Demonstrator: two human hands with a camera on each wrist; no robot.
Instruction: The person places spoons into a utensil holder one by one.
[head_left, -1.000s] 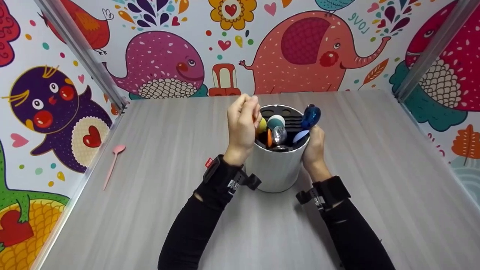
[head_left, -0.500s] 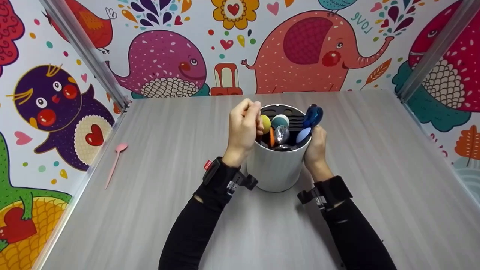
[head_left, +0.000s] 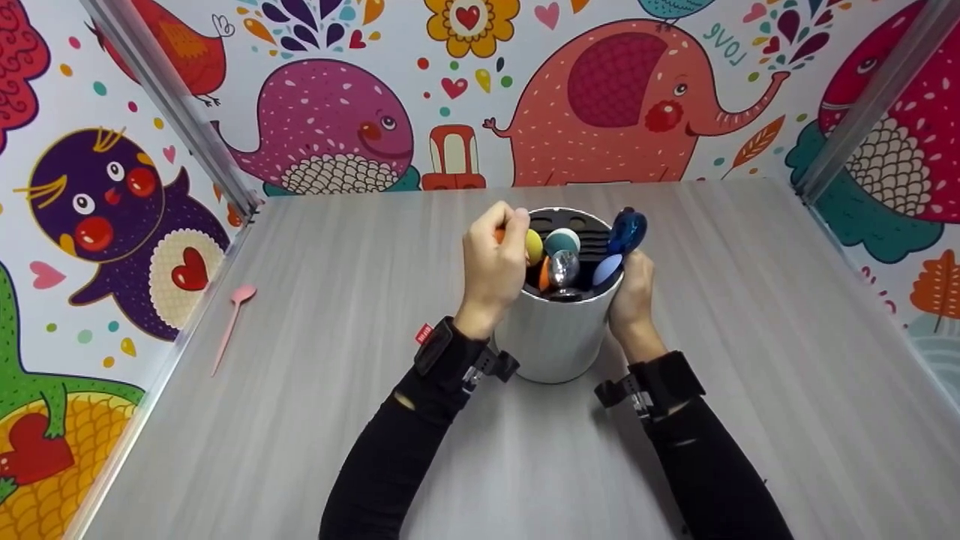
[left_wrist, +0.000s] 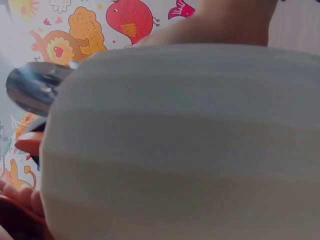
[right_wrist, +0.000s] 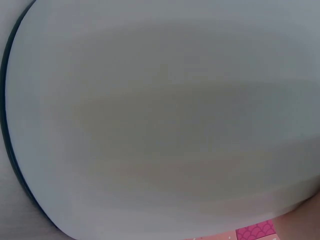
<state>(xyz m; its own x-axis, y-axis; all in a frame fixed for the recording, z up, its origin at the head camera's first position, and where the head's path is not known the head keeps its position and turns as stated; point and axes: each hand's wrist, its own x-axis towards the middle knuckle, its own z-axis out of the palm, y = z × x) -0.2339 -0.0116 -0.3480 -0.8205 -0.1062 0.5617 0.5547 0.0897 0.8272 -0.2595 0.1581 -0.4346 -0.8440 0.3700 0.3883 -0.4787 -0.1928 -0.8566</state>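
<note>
A white cylindrical utensil holder [head_left: 551, 337] stands upright on the table, with a black slotted insert [head_left: 574, 225] inside its rim. My left hand [head_left: 491, 274] is at the left rim, fingers curled round an orange utensil [head_left: 499, 235] that is mostly hidden. My right hand [head_left: 632, 300] grips the holder's right side. In the holder are a shiny metal spoon [head_left: 564, 268], a teal and white rounded utensil [head_left: 562, 242], a yellow one [head_left: 534, 246], a light blue one [head_left: 607, 270] and a dark blue glossy one [head_left: 627, 231]. The holder's wall fills most of both wrist views.
A pink spoon [head_left: 235, 322] lies on the grey table [head_left: 360, 277] at the left. Printed panels [head_left: 442, 90] with cartoon animals enclose the back and sides, joined by metal corner posts [head_left: 172, 105].
My left hand has shifted slightly right and down at the rim, still holding the orange utensil. My right hand stays on the holder. The head view has shifted a little.
</note>
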